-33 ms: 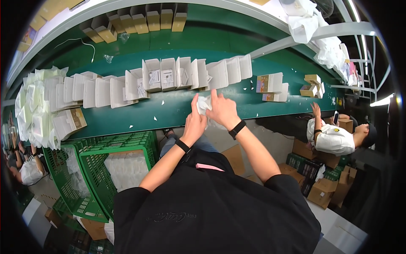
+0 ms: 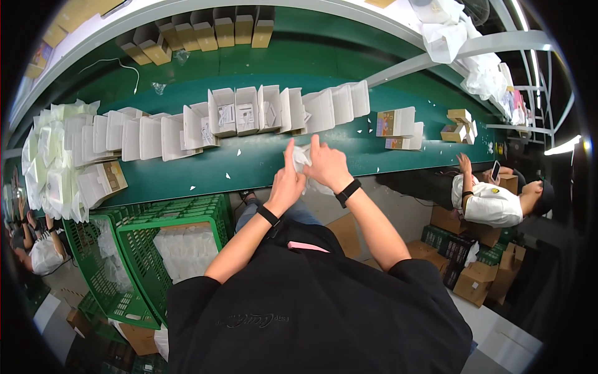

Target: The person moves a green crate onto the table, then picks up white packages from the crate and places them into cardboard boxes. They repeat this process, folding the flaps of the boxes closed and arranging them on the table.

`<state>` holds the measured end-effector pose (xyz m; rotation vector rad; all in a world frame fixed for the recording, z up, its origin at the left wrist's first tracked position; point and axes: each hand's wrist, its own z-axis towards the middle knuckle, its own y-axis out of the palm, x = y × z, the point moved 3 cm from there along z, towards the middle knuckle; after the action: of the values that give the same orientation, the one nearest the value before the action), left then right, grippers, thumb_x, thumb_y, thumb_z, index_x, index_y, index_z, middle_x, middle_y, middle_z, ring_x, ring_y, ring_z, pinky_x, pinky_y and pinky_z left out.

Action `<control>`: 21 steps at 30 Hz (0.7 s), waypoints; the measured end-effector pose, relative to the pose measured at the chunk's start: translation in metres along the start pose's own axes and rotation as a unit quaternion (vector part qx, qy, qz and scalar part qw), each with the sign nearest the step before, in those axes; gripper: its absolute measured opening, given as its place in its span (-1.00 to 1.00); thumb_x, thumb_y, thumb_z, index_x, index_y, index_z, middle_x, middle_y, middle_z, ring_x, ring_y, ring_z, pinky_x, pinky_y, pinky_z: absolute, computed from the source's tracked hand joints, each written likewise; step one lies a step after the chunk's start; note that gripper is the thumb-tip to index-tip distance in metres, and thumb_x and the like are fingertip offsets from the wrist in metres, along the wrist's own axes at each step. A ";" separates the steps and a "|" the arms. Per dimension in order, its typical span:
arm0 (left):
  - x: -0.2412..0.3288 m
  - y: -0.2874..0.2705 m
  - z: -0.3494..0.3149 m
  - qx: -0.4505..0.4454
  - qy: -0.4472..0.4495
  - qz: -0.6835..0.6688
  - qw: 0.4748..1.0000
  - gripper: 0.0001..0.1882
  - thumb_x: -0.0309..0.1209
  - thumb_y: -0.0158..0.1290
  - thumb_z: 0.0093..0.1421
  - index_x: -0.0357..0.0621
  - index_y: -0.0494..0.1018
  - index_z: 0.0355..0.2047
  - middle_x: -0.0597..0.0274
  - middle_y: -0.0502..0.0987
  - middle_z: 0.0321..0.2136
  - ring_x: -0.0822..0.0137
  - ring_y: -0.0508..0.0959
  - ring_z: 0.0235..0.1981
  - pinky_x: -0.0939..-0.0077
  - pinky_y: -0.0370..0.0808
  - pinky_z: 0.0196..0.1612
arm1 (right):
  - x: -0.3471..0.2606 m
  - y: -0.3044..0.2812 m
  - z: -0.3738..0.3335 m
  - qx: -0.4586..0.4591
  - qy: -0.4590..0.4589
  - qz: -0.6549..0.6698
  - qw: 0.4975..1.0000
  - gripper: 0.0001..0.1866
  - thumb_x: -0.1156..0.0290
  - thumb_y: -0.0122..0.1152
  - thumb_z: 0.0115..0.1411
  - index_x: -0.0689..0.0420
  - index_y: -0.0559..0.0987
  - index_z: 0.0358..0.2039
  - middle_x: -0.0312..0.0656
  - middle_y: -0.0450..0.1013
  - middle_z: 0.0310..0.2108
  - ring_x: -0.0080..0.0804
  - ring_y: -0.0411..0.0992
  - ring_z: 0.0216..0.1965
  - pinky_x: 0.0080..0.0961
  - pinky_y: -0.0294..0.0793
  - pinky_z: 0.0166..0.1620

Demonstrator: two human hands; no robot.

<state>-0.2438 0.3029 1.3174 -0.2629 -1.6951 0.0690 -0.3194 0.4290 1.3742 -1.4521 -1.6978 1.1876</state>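
Note:
My left hand (image 2: pixel 287 182) and my right hand (image 2: pixel 327 167) meet over the front edge of the green table. Between them is a small, crumpled white plastic wrapper (image 2: pixel 301 158); what it contains, if anything, I cannot make out. Both index fingers point forward, while the other fingers are closed around the wrapper. Clear, loose film (image 2: pixel 319 187) hangs below my right hand. Just beyond my fingertips runs a row of open white boxes (image 2: pixel 319 112). Several of the middle ones, such as this box (image 2: pixel 247 115), hold printed paper and white pieces.
White-bagged items (image 2: pixel 53 165) are piled at the table's left end. Green crates (image 2: pixel 124 232) stand below it. Brown boxes (image 2: pixel 263 36) line the back, and printed boxes (image 2: pixel 396 128) sit to the right. A co-worker (image 2: pixel 492 198) holding a phone is at far right.
My left index fingertip has shifted slightly beside the wrapper. Both hands stay in nearly the same place, still on the wrapper.

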 end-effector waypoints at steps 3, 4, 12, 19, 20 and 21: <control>0.005 -0.002 0.003 -0.038 -0.023 0.018 0.999 -0.10 -0.64 -0.02 0.15 -0.09 -0.07 0.50 -0.21 0.54 -0.53 -0.29 0.56 -0.50 -0.08 0.47 -0.36 | 0.010 0.010 -0.005 -0.019 0.035 0.035 0.999 -0.34 0.23 0.44 -0.06 0.29 0.34 -0.04 0.17 0.60 -0.26 0.14 0.64 -0.23 -0.08 0.66 -0.19; 0.006 -0.003 0.004 -0.046 -0.029 0.017 0.998 -0.11 -0.62 0.00 0.14 -0.09 -0.04 0.48 -0.22 0.55 -0.52 -0.30 0.56 -0.49 -0.11 0.48 -0.36 | 0.012 0.007 -0.005 -0.030 0.045 0.047 0.997 -0.31 0.21 0.44 -0.05 0.28 0.29 -0.03 0.18 0.60 -0.27 0.17 0.63 -0.22 -0.06 0.65 -0.18; 0.014 -0.005 0.003 -0.104 0.047 0.243 0.963 -0.40 -0.50 0.05 0.16 -0.08 0.35 0.26 -0.22 0.63 -0.39 -0.25 0.65 -0.40 -0.15 0.56 -0.33 | 0.011 0.017 -0.011 -0.009 0.082 0.078 0.994 -0.23 0.18 0.51 -0.07 0.26 0.23 -0.01 0.19 0.60 -0.23 0.17 0.63 -0.19 -0.06 0.64 -0.15; 0.032 -0.013 0.021 -0.126 0.025 0.373 0.919 -0.65 -0.38 0.11 0.16 -0.15 0.53 -0.03 -0.26 0.62 -0.18 -0.31 0.65 -0.35 -0.17 0.59 -0.30 | 0.012 0.028 0.008 -0.013 0.097 0.071 0.993 -0.17 0.21 0.58 -0.14 0.24 0.26 0.03 0.16 0.61 -0.23 0.08 0.66 -0.21 -0.13 0.66 -0.15; 0.040 -0.017 0.029 -0.073 0.079 0.351 0.930 -0.64 -0.37 0.11 0.17 -0.17 0.53 -0.02 -0.24 0.63 -0.21 -0.28 0.66 -0.33 -0.13 0.59 -0.26 | 0.013 0.026 0.003 0.010 0.103 0.077 0.992 -0.18 0.23 0.57 -0.14 0.23 0.27 0.03 0.13 0.61 -0.22 0.06 0.65 -0.20 -0.14 0.66 -0.16; 0.046 -0.020 0.031 -0.019 0.128 0.327 0.936 -0.63 -0.36 0.12 0.19 -0.20 0.54 0.00 -0.23 0.64 -0.23 -0.26 0.66 -0.31 -0.10 0.60 -0.22 | 0.013 0.026 -0.008 0.029 0.108 0.083 0.990 -0.20 0.25 0.57 -0.13 0.21 0.28 0.03 0.09 0.60 -0.21 0.05 0.63 -0.19 -0.14 0.65 -0.16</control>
<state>-0.2824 0.2964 1.3616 -0.8229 -1.2904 0.4748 -0.3041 0.4434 1.3530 -1.6458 -1.4092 1.1110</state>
